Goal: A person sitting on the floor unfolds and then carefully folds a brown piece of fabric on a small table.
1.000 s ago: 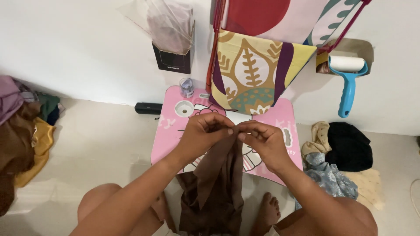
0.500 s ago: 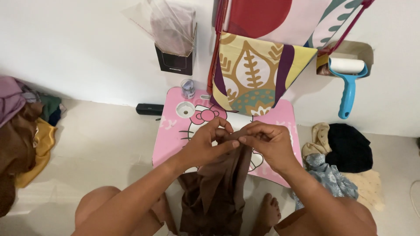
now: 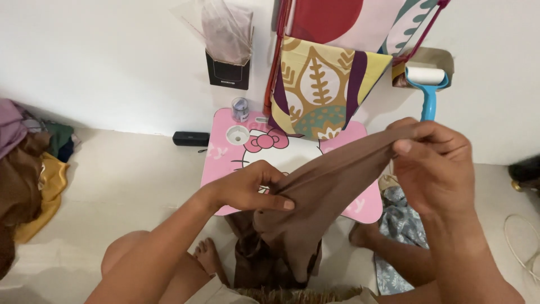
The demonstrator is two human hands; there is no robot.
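Floor (image 3: 129,180) of pale cream tile spreads under everything, meeting a white wall (image 3: 112,62) at the far side. On it stands a low pink table with a cartoon cat face (image 3: 222,160), its top partly hidden by what is held above it. Against the wall behind the table hangs a large patterned cloth with mustard, maroon and teal leaf shapes (image 3: 320,90). At the left edge lies a heap of clothes in brown, yellow, purple and green (image 3: 28,174).

Over the table a brown, soft piece of fabric (image 3: 315,197) is stretched at a slant, high on the right and low on the left, its loose end hanging down between the person's bare feet. The left hand (image 3: 250,188) is clamped on the lower part of the brown fabric, fingers closed over a bunched fold, thumb laid flat along it. The right hand (image 3: 436,163) is raised and pinches the upper edge of the same fabric between thumb and fingertips. The two hands are well apart, with the cloth taut between them.

Below the right hand a blue-grey printed cloth (image 3: 402,225) lies on the floor beside the table. A black box holding clear plastic bags (image 3: 228,70) sits on the wall, and a blue-handled lint roller (image 3: 427,84) stands to the right of the patterned cloth. A slim black bar-shaped device (image 3: 190,138) lies just left of the table, and a small clear jar (image 3: 240,109) stands on the table's far edge.
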